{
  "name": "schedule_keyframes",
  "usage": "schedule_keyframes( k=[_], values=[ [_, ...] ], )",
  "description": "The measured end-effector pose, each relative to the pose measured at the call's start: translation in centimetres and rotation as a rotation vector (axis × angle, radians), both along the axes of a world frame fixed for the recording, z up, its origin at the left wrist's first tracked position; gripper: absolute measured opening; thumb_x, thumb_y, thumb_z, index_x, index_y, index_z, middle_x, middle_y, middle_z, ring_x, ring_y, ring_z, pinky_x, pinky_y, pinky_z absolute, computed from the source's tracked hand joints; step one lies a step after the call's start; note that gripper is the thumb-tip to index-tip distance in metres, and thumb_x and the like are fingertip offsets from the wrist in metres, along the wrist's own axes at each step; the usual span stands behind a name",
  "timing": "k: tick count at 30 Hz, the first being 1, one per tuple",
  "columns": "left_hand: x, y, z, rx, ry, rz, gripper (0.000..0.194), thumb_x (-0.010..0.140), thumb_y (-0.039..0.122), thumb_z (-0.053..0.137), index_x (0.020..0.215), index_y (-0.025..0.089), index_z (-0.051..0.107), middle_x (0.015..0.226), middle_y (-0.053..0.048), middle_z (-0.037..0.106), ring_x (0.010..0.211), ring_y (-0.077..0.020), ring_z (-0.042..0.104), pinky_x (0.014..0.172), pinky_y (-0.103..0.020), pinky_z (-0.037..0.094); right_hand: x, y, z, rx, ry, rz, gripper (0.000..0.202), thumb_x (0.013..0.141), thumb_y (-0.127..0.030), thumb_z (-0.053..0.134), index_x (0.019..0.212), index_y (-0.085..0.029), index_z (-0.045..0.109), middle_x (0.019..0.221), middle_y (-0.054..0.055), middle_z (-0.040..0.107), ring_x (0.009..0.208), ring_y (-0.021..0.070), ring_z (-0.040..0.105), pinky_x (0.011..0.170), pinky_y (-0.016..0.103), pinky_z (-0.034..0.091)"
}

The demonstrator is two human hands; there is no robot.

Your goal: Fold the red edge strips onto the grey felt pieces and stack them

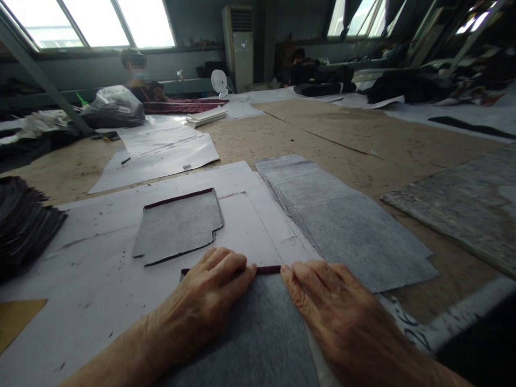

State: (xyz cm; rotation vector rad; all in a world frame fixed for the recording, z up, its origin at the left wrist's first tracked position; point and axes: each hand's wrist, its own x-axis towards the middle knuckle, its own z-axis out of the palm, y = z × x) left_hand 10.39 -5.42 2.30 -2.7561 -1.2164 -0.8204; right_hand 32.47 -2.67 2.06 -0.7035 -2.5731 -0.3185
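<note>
A grey fabric piece lies in front of me, its far edge folded over into a narrow dark red strip. My left hand presses on the strip's left part with fingers curled together. At its right end my right hand pinches the folded edge, fingers also closed. A short length of the strip shows between both hands. Beyond my left hand, a smaller grey piece with a dark red far edge and a notched corner lies on white paper. To the right rests a stack of grey pieces.
A dark fabric stack stands at the left edge, near a tan card. White sheets and a plastic bag lie farther back. A grey slab is at right. Two people sit beyond the table, near a small white fan.
</note>
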Motion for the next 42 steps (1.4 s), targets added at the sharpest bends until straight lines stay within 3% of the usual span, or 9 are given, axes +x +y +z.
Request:
schedule_keyframes(
  k=[8,14,17,21,24,29,34,38,42],
  values=[
    [0.1,0.0,-0.3,-0.097,-0.010,-0.016,0.035,0.087,0.004,0.031,0.118,0.010,0.046,0.090,-0.009,0.053,0.080,-0.0179,0.045,0.073,-0.036,0.045,0.2,0.2,0.1,-0.023,0.041,0.028,0.037,0.085,-0.005,0.029,0.100,-0.009,0.062,0.095,0.011,0.061,0.087,0.0217,0.053,0.074,0.037,0.045],
    [0.0,-0.1,0.2,-0.205,0.007,-0.028,0.038,0.085,0.004,0.031,0.121,0.009,0.044,0.089,-0.009,0.053,0.081,-0.0184,0.044,0.075,-0.035,0.047,1.1,1.9,0.6,-0.388,0.335,-0.055,0.027,0.084,-0.012,0.043,0.101,-0.021,0.061,0.088,0.002,0.061,0.079,0.0125,0.058,0.066,0.023,0.049],
    [0.1,-0.3,0.4,-0.238,0.051,-0.022,0.040,0.085,0.004,0.030,0.122,0.009,0.043,0.089,-0.009,0.053,0.081,-0.0190,0.044,0.074,-0.036,0.047,0.7,2.3,1.1,-0.355,0.416,-0.116,0.023,0.084,-0.013,0.046,0.099,-0.020,0.062,0.089,0.002,0.062,0.080,0.0127,0.058,0.070,0.023,0.048],
    [0.1,-0.3,0.5,-0.243,0.054,-0.006,0.040,0.085,0.005,0.032,0.124,0.011,0.042,0.091,-0.009,0.052,0.083,-0.0192,0.044,0.077,-0.037,0.047,-1.0,1.7,1.2,-0.158,0.264,0.093,0.029,0.082,-0.006,0.039,0.097,-0.014,0.063,0.089,0.007,0.062,0.085,0.0182,0.054,0.075,0.032,0.047],
    [-0.2,-0.3,0.3,-0.240,-0.031,-0.009,0.042,0.084,0.005,0.033,0.123,0.015,0.044,0.091,-0.008,0.052,0.084,-0.0176,0.045,0.077,-0.035,0.047,-1.9,1.2,0.8,-0.168,0.128,0.177,0.033,0.082,-0.004,0.033,0.096,-0.010,0.062,0.090,0.009,0.063,0.086,0.0207,0.053,0.075,0.037,0.046],
    [-0.8,-0.3,-0.2,-0.192,-0.172,0.106,0.038,0.084,0.004,0.036,0.120,0.015,0.044,0.091,-0.007,0.053,0.082,-0.0156,0.048,0.075,-0.031,0.046,-1.0,1.9,0.5,-0.294,0.221,0.122,0.028,0.083,-0.007,0.039,0.100,-0.016,0.060,0.094,0.005,0.062,0.087,0.0178,0.054,0.076,0.034,0.046],
    [-1.0,-0.1,0.1,-0.262,-0.100,0.345,0.014,0.079,0.018,0.050,0.092,0.014,0.052,0.085,-0.006,0.054,0.080,-0.0204,0.049,0.073,-0.040,0.043,-0.5,3.0,1.1,-0.435,0.338,-0.004,0.015,0.082,-0.015,0.050,0.093,-0.019,0.061,0.085,0.002,0.063,0.081,0.0135,0.058,0.072,0.026,0.048],
    [-1.0,0.0,0.6,-0.350,-0.098,0.372,0.011,0.078,0.017,0.050,0.088,0.016,0.052,0.076,-0.002,0.053,0.074,-0.0176,0.050,0.070,-0.036,0.042,-1.5,3.3,1.6,-0.419,0.232,0.043,0.016,0.077,-0.013,0.057,0.091,-0.018,0.063,0.083,0.004,0.062,0.083,0.0166,0.055,0.076,0.031,0.046],
    [-1.4,-0.2,0.8,-0.370,-0.151,0.332,0.006,0.078,0.015,0.050,0.081,0.017,0.054,0.074,0.000,0.054,0.072,-0.0146,0.050,0.069,-0.030,0.040,-2.7,3.8,2.3,-0.506,0.148,0.023,0.016,0.069,-0.014,0.066,0.084,-0.019,0.065,0.080,0.002,0.060,0.080,0.0161,0.055,0.072,0.029,0.046]
  ],
)
